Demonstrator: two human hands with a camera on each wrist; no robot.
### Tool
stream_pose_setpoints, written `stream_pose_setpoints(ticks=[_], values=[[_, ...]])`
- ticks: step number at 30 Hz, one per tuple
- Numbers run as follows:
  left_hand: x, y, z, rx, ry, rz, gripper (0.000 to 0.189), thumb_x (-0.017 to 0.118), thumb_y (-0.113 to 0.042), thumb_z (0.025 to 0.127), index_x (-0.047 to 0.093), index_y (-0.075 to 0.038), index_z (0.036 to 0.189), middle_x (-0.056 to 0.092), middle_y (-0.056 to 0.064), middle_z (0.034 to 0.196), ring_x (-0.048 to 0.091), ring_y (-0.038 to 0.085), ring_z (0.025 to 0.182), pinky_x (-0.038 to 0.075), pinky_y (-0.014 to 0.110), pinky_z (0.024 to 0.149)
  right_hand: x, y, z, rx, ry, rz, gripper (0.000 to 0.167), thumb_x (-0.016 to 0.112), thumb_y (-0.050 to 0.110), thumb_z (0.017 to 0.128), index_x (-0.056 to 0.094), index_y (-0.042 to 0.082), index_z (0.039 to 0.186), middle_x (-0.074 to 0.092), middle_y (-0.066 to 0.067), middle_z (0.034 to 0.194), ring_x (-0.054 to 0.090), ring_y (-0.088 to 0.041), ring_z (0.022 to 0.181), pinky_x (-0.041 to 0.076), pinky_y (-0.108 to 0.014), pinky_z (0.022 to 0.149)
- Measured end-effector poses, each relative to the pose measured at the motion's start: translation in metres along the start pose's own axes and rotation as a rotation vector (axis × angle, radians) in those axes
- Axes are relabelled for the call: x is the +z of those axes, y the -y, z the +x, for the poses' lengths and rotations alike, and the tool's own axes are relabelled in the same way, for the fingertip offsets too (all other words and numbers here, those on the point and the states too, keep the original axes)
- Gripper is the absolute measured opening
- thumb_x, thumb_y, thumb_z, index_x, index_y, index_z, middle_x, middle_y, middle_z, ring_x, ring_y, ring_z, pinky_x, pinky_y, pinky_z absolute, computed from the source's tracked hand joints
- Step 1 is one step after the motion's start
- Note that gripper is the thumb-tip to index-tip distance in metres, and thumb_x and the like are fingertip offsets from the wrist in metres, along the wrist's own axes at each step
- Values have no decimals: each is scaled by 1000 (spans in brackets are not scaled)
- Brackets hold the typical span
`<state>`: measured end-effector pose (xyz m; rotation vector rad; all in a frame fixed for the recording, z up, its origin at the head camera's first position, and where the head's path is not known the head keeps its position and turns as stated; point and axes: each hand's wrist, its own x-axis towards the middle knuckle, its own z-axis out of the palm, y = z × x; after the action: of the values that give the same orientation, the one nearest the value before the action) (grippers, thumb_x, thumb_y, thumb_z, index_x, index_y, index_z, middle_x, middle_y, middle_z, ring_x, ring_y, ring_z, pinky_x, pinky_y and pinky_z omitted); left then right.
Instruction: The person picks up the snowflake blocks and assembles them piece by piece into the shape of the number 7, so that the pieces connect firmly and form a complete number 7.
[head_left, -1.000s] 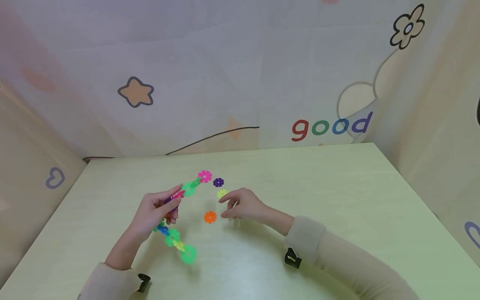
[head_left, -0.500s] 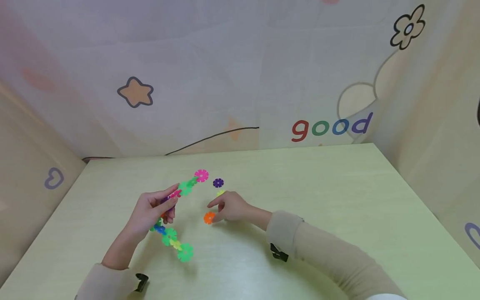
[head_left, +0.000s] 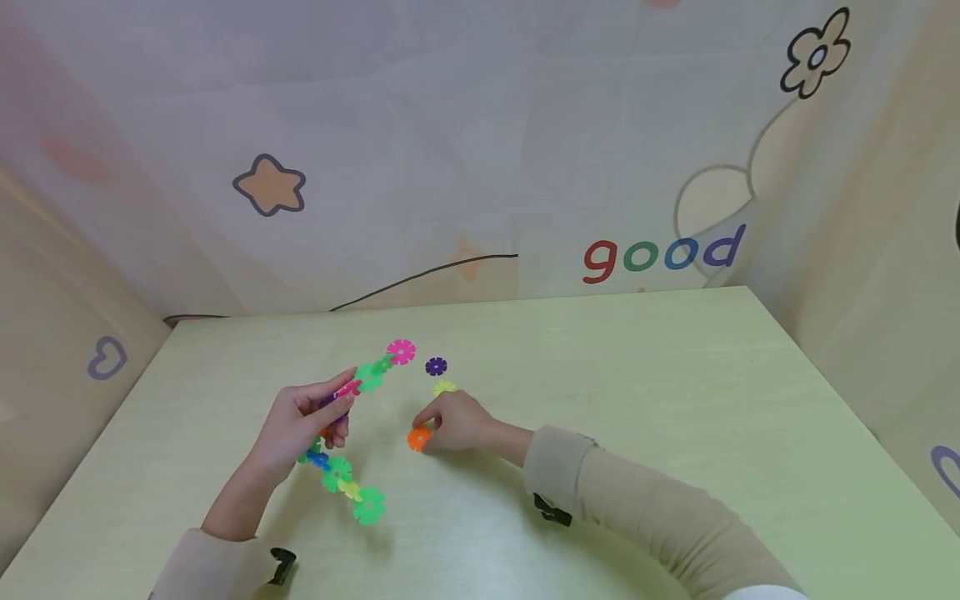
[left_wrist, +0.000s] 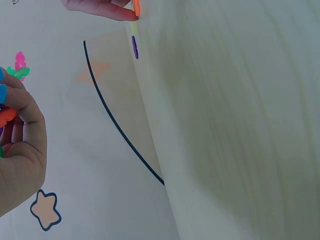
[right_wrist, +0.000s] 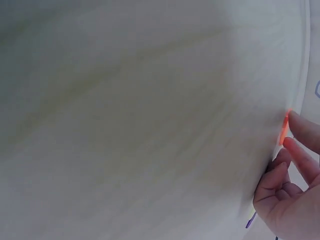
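My left hand (head_left: 296,425) grips a chain of interlocked snowflake discs (head_left: 368,377) between thumb and fingers, raised over the table. Pink and green discs stick out past the fingertips; blue, green and yellow ones hang below the hand, ending in a large green disc (head_left: 369,506). My right hand (head_left: 462,421) pinches the rim of an orange snowflake disc (head_left: 417,440) between thumb and index finger, low at the tabletop. The right wrist view shows this orange disc (right_wrist: 284,129) edge-on at the fingertips. A yellow disc (head_left: 444,387), partly covered, lies just behind that hand.
A loose purple disc (head_left: 436,367) lies on the pale table (head_left: 637,417), beyond the yellow one. Printed curtains (head_left: 450,167) stand along the table's back and sides. A black clip-like piece hangs at each sleeve cuff (head_left: 558,467).
My right hand has moved left and slightly down from beside the yellow disc, and its fingers have closed on the orange disc. The left hand and chain shifted slightly left.
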<state>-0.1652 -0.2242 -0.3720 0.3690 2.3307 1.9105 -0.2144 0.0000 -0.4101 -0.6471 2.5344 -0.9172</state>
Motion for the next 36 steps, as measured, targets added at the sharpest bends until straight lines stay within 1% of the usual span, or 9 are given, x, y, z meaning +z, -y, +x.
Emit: stream_pose_setpoints(ticks=[3, 6, 10, 13, 18, 22, 25, 29, 36], values=[[0, 0, 0, 0, 3, 1, 47, 57, -16, 91, 42, 2, 132, 57, 3, 62, 53, 12, 51, 51, 24, 51, 0, 1, -1, -11, -14, -16, 23, 76, 5, 69, 72, 11, 91, 49, 3, 60, 42, -11, 63, 34, -19, 56], [1, 0, 0, -2, 5, -1, 47, 57, -16, 91, 43, 1, 132, 57, 2, 62, 53, 12, 51, 51, 24, 51, 0, 2, -2, -10, -22, -22, 20, 78, 5, 66, 67, 10, 83, 50, 3, 66, 44, -12, 66, 37, -20, 59], [4, 0, 0, 3, 12, -11, 47, 57, -15, 90, 43, 2, 132, 57, 2, 61, 53, 11, 50, 50, 24, 50, -1, 2, -4, 4, -16, -4, 22, 78, 2, 65, 62, 10, 78, 51, 2, 71, 46, -13, 70, 40, -22, 62], [6, -1, 0, 4, 18, -20, 46, 57, -15, 90, 43, 1, 132, 57, 2, 60, 52, 11, 50, 50, 24, 50, -3, 1, -5, 18, 1, 40, 21, 77, 0, 66, 61, 10, 77, 54, 1, 72, 48, -14, 71, 42, -22, 61], [9, -2, 0, -22, 27, -18, 47, 58, -17, 90, 44, -1, 132, 57, 2, 61, 53, 12, 50, 50, 25, 51, -8, -6, -8, 39, 37, 147, 15, 73, -1, 70, 64, 8, 77, 56, -1, 72, 49, -15, 64, 45, -22, 54], [11, -2, -1, -40, 31, -16, 48, 58, -17, 90, 44, -1, 132, 57, 3, 61, 53, 12, 50, 50, 25, 51, -13, -10, -14, 47, 56, 217, 12, 70, -2, 73, 66, 6, 80, 57, -2, 71, 49, -14, 59, 45, -22, 51], [12, -3, -2, -46, 37, -17, 48, 59, -17, 89, 45, -2, 132, 57, 3, 60, 53, 12, 50, 50, 25, 51, -17, -12, -20, 36, 68, 253, 10, 68, -3, 74, 66, 4, 81, 58, -1, 70, 51, -14, 58, 46, -23, 52], [16, -5, -2, -45, 56, -14, 48, 59, -18, 89, 45, -3, 132, 56, 4, 61, 53, 15, 50, 50, 25, 50, -24, -13, -29, 4, 67, 304, 8, 68, -2, 76, 66, 3, 82, 60, -1, 70, 53, -14, 62, 47, -23, 55], [21, -5, -3, -16, 93, -17, 46, 59, -16, 89, 46, -1, 131, 55, 4, 59, 53, 17, 48, 48, 24, 48, -36, -18, -42, -54, 41, 398, 9, 68, -3, 75, 66, 0, 83, 60, -2, 69, 54, -13, 65, 48, -23, 60]])
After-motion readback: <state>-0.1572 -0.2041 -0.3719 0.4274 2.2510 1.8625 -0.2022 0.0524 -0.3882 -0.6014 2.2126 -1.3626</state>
